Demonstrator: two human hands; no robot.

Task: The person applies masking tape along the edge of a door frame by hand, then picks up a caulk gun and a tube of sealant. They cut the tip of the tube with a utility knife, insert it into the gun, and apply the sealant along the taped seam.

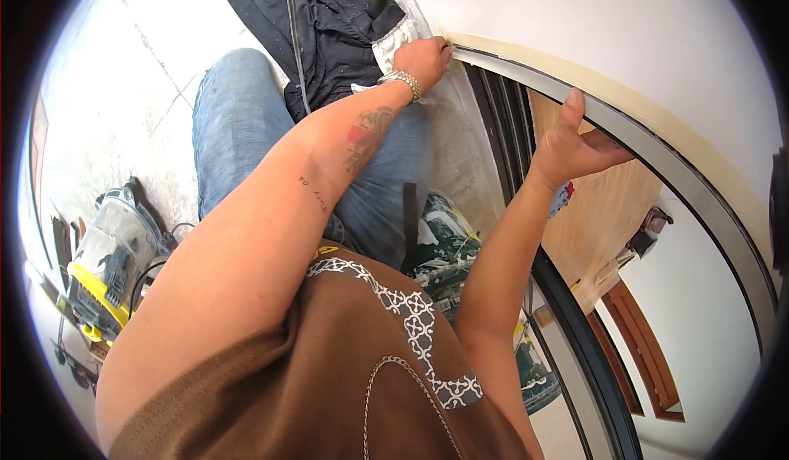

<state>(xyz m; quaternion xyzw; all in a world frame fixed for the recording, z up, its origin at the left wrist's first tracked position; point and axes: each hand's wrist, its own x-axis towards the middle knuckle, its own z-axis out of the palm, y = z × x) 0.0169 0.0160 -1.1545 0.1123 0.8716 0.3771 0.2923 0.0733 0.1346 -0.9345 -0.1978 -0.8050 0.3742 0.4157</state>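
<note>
White wall (641, 16); left hand (423, 62) pinched at frame (511, 69) end, right hand (575, 146) clasping frame

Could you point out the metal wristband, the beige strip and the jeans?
Metal wristband (413, 86): head view, on its links.
Beige strip (707, 164): head view, on its right-hand stretch.
Jeans (238, 90): head view, near the left knee.

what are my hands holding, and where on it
Left hand: curled at one end of the masking tape; whether it pinches it can't be told. Right hand: spread on the inner edge of the metal frame, thumb on its face, no clear grip.
</note>
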